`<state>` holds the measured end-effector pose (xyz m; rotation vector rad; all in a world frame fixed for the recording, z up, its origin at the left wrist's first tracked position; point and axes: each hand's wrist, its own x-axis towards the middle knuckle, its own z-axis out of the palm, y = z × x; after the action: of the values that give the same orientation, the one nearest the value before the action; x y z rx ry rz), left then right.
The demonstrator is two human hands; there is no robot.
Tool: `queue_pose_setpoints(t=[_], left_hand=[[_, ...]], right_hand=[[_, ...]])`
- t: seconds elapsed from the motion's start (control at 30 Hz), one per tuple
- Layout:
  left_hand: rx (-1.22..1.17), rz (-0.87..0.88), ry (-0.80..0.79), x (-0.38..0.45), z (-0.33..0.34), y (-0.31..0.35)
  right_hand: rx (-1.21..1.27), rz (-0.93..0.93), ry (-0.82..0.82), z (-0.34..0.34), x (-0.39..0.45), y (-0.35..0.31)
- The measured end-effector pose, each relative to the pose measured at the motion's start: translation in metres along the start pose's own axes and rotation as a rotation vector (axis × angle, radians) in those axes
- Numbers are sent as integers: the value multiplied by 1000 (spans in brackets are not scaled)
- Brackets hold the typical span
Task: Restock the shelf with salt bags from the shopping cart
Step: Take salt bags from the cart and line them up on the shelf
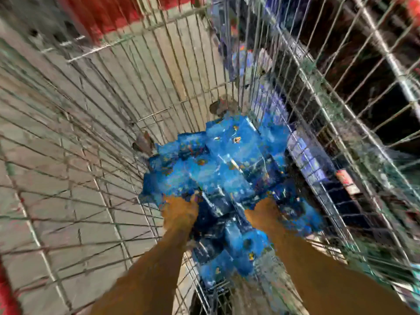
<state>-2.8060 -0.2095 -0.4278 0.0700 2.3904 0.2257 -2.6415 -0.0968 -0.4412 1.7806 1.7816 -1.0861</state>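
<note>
Your left hand [179, 212] and right hand [264, 211] reach into the wire shopping cart [95, 92], both buried in the pile of blue salt bags [227, 164]. Blur hides each grip; cannot tell.

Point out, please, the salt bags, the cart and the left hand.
salt bags [229, 155]: head view, top of the blue pile.
cart [118, 71]: head view, wire side wall.
left hand [180, 212]: head view, back of the hand.

The shopping cart [302, 71] is bare metal wire, silvery and shiny. The salt bags [229, 164] are glossy blue plastic. The floor [45, 137] looks matt tiled.
</note>
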Motion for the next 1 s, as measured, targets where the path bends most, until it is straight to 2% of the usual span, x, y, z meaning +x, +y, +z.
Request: queue_pose_setpoints(t=[0.13, 0.2, 0.27, 0.37, 0.47, 0.53, 0.63, 0.67, 0.73, 0.8, 0.93, 1.0], left_hand=[[-182, -128, 122, 24, 16, -5], [-226, -114, 118, 31, 22, -11], [-315, -96, 103, 35, 26, -9], [-655, -173, 54, 31, 27, -3], [-690, -201, 23, 15, 18, 9], [-711, -211, 3, 2, 11, 15], [-710, -130, -122, -22, -8, 22], [-691, -98, -211, -35, -18, 26], [-692, -50, -254, -61, -39, 35], [-743, 53, -246, -99, -65, 45], [-847, 191, -391, -185, -121, 61], [-869, 329, -375, -233, -147, 68]], right_hand=[[196, 72, 21, 26, 24, 1], [190, 113, 105, 32, 30, 4], [231, 140, 105, 33, 33, 7], [336, 149, 10, 30, 34, 10], [468, 178, -180, 24, 24, 10], [472, 164, -264, 11, 8, 11], [457, 117, -409, -15, -21, 9], [452, 90, -439, -29, -36, 7], [420, 15, -441, -60, -69, 1], [482, -94, -392, -98, -109, 0], [756, -229, -216, -173, -199, 28], [887, -323, -131, -210, -249, 56]])
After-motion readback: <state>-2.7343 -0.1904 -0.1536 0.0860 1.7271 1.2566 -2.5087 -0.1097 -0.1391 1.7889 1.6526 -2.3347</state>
